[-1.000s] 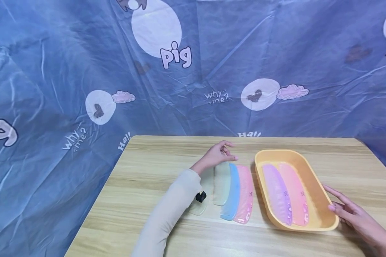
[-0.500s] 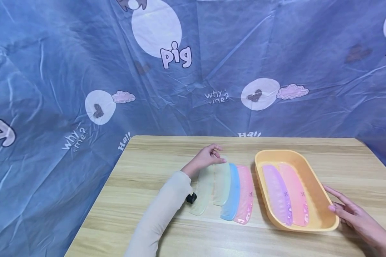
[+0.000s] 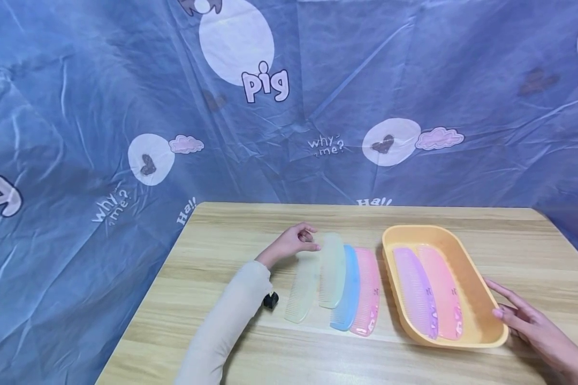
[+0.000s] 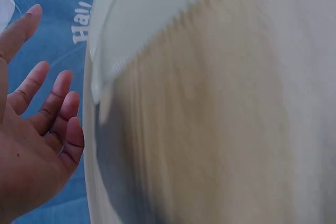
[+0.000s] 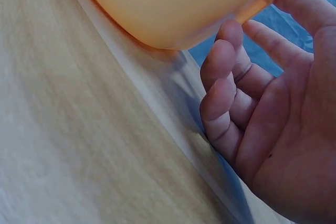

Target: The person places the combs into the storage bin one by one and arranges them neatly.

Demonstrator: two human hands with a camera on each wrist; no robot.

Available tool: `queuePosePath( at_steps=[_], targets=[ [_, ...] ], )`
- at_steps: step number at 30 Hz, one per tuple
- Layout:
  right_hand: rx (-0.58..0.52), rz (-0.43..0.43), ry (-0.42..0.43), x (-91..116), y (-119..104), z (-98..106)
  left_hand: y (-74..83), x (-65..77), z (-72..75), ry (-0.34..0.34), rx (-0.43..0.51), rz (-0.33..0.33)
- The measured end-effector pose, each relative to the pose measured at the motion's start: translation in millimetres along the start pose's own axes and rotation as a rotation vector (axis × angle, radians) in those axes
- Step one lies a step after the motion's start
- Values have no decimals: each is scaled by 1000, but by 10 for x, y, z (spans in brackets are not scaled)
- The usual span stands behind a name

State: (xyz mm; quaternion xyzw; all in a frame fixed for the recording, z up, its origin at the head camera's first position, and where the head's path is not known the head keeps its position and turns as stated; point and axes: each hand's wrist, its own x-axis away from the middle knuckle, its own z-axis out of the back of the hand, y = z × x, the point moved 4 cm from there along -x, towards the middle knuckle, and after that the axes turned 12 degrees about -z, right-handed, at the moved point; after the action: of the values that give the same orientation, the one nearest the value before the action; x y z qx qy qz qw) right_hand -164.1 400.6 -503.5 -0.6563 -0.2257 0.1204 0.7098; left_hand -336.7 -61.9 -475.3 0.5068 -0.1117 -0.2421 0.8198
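Head view has a wrinkled blue cloth (image 3: pixel 270 171) across the far side, printed "pig", "why me?" and "Ha!!", behind a light wood-grain table (image 3: pixel 231 235). Toward the table's right side sits an orange plastic tray (image 3: pixel 477 321), its long sides running from far to near. A pale sleeve (image 3: pixel 226 315) reaches in from the near left, with a small black block (image 3: pixel 271 300) at its cuff. The right hand (image 3: pixel 522 320) is at the tray's right wall, thumb over the rim and index finger against the outside, gripping the edge; the other fingers curl below the wall. The left hand (image 3: pixel 295 240) is at the far end of the combs, its thumb and fingers loosely bent and apart, pinching nothing; whether the thumb tip touches a comb I cannot tell. Left to right on the table lie a pale green comb (image 3: pixel 302 289), a second pale green comb (image 3: pixel 334 272), a blue comb (image 3: pixel 350 294) and a pink comb (image 3: pixel 367 291), the last three side by side. Inside the tray, a purple comb (image 3: pixel 416 289) lies left of a second pink comb (image 3: pixel 441 291).
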Motion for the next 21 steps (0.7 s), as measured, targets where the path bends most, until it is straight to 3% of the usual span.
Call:
queuePosePath(
  at_steps=[4, 12, 21],
  targets=[
    [-45, 6, -47, -4, -15, -8, -67, 60, 50, -5, -24, 20],
    [-40, 14, -54, -9, -25, -19, -170, 106, 107, -23, -48, 47],
    [-16, 8, -29, -12, -18, -12, -124, 129, 108, -64, -136, 54]
  ],
)
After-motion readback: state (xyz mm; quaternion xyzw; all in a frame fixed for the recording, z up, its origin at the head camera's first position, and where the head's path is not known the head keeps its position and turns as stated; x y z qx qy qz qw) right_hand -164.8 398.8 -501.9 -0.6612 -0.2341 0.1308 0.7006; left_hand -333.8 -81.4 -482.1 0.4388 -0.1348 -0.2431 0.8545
